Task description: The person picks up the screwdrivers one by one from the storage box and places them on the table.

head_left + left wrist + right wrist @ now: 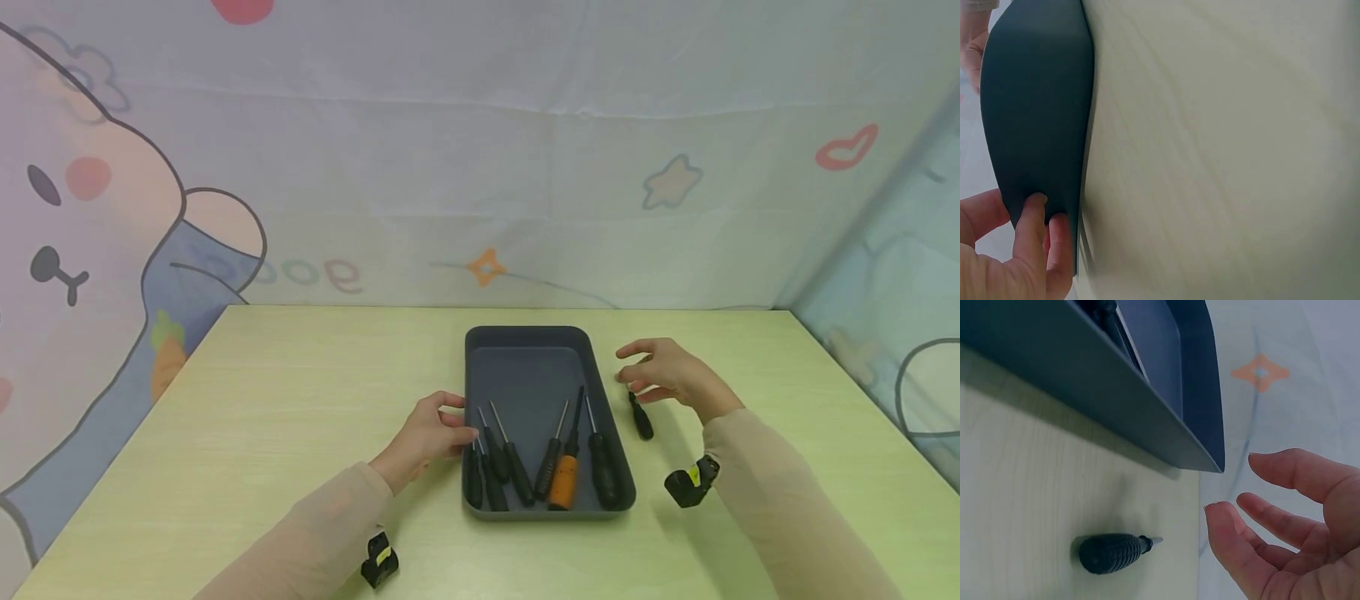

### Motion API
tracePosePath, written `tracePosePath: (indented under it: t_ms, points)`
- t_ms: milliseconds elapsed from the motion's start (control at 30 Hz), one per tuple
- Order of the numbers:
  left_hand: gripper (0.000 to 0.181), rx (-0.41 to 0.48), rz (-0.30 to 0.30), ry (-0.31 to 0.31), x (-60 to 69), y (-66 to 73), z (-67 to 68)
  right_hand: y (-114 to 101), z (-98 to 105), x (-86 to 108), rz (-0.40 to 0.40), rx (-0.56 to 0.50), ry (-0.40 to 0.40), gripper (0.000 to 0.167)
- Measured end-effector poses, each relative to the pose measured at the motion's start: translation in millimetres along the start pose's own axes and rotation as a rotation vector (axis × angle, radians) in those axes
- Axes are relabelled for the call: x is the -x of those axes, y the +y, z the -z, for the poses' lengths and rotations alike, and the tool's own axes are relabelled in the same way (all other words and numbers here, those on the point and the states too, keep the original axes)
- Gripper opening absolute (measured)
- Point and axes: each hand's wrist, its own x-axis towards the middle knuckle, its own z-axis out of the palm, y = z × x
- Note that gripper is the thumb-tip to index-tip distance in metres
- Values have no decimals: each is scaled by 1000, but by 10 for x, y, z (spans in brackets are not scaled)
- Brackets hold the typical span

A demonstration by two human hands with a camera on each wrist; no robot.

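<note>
A dark grey tray (525, 367) lies on the table with several screwdrivers in its near half. Most have black handles, and one has an orange handle (564, 482). At the tray's left wall, my left hand (423, 437) grips the edge; the left wrist view shows fingers (1030, 234) against the outer side. My right hand (671, 375) is held to the right of the tray, fingers apart and holding nothing. Just below it, a short black screwdriver (642, 418) lies on the table; in the right wrist view this screwdriver (1113, 552) is apart from the fingers.
The pale wooden table (315, 375) extends on both sides of the tray. Behind it hangs a printed cloth (450, 167) with a cartoon bear on the left. Each sleeve has a small black device (692, 483) at the wrist.
</note>
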Motion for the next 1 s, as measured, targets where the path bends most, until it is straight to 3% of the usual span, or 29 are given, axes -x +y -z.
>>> tracePosePath:
  t_ms: [1000]
  points:
    - [47,8,-3,-3,26,25,5,-270,-278,-74,92,-47,-99,59]
